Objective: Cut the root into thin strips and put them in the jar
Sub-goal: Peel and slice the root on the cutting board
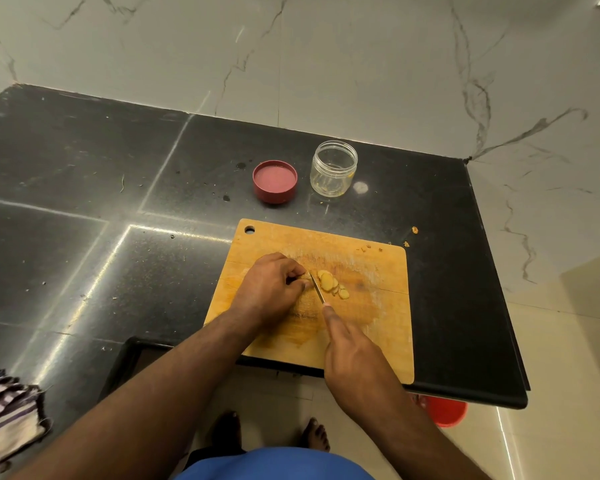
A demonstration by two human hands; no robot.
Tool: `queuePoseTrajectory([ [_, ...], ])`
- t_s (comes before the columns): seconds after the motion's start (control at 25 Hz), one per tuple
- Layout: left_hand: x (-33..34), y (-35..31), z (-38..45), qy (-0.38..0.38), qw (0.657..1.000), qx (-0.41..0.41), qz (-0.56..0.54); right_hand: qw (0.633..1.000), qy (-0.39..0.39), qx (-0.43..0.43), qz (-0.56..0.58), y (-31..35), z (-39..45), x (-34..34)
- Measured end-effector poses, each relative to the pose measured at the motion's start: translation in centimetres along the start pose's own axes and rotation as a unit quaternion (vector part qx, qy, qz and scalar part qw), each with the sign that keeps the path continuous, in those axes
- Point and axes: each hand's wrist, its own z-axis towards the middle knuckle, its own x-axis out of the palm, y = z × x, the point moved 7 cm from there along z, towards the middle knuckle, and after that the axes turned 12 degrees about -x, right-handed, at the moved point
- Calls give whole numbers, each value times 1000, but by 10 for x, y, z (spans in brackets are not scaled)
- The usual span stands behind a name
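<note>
On the wooden cutting board [371, 327] my left hand [272, 289] curls its fingers over the remaining piece of yellow root [305, 277], most of it hidden under the fingers. My right hand [352, 351] grips a knife [317, 288], index finger stretched along the blade's back; the blade stands right beside the left fingertips. Several cut yellow slices [331, 284] lie just right of the blade. The clear jar [333, 173] stands open behind the board, with a few yellow bits at its bottom.
The jar's red lid [275, 181] lies upside down left of the jar on the black stone counter [84, 209]. Small root scraps [414, 230] sit right of the board. A checked cloth [6, 407] lies at the counter's near left. A red bucket [445, 412] stands on the floor.
</note>
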Motion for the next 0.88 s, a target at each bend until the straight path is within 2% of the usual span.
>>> queuePoseTrajectory([
  [0.24, -1, 0, 0, 15, 1000, -13, -7, 1000, -26, 1, -9, -10, -10, -4],
  [0.4, -1, 1, 1, 28, 1000, -5, -9, 995, -64, 33, 73, -16, -15, -29],
  [0.52, -1, 2, 1, 32, 999, -3, -11, 993, -68, 15, 92, -9, -17, -35],
  [0.88, -2, 1, 2, 11, 1000, -6, -26, 999, -11, -25, -23, 11, 6, -13],
])
